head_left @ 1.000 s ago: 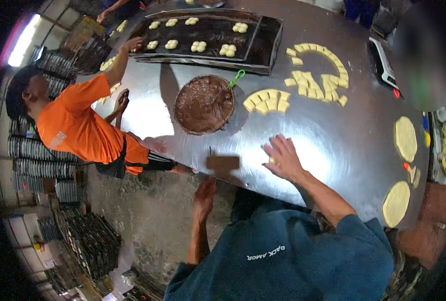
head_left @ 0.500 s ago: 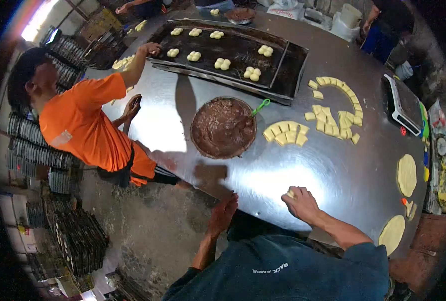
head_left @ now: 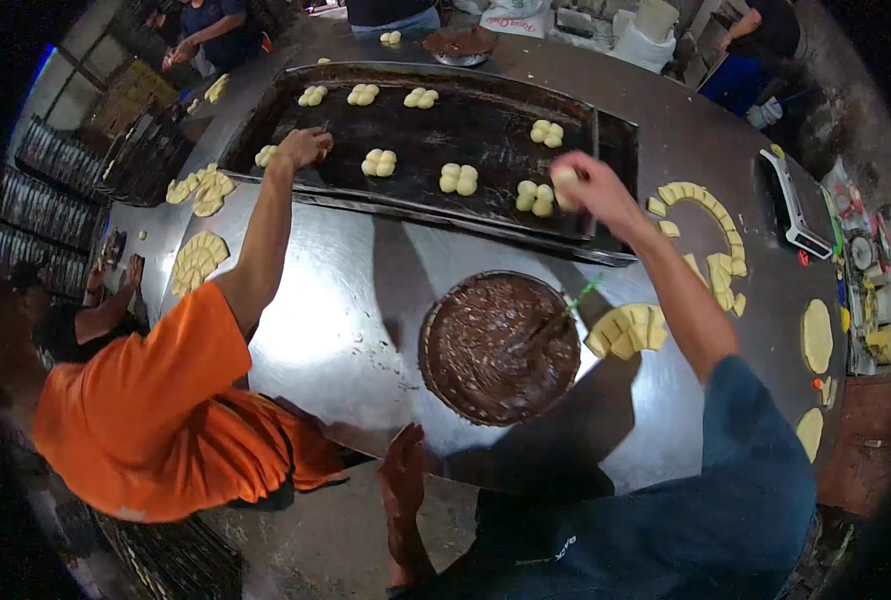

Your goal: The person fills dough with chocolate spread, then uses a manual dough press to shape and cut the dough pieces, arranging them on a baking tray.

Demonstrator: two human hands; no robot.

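Note:
My right hand (head_left: pixel 593 190) is stretched out over the near right part of the dark baking tray (head_left: pixel 485 130), closed on a small dough ball (head_left: pixel 565 176). It hovers just right of a cluster of dough balls (head_left: pixel 535 198) lying on the tray. My left hand (head_left: pixel 402 470) rests flat on the near edge of the steel table (head_left: pixel 355 300), holding nothing. A round bowl of chocolate filling (head_left: pixel 500 345) with a green-handled tool (head_left: pixel 577 298) stands between my hands.
A person in an orange shirt (head_left: pixel 155 410) on my left reaches a hand (head_left: pixel 303 147) onto the tray. Cut dough pieces (head_left: pixel 627 330) lie right of the bowl, others (head_left: pixel 710 235) farther right. Flat dough discs (head_left: pixel 816 335) and a scale (head_left: pixel 793 200) sit at the right edge.
My right hand lifted the dough ball from the table near me and carried it forward over the tray. The view shifted closer to the tray. My left hand stayed at the table edge.

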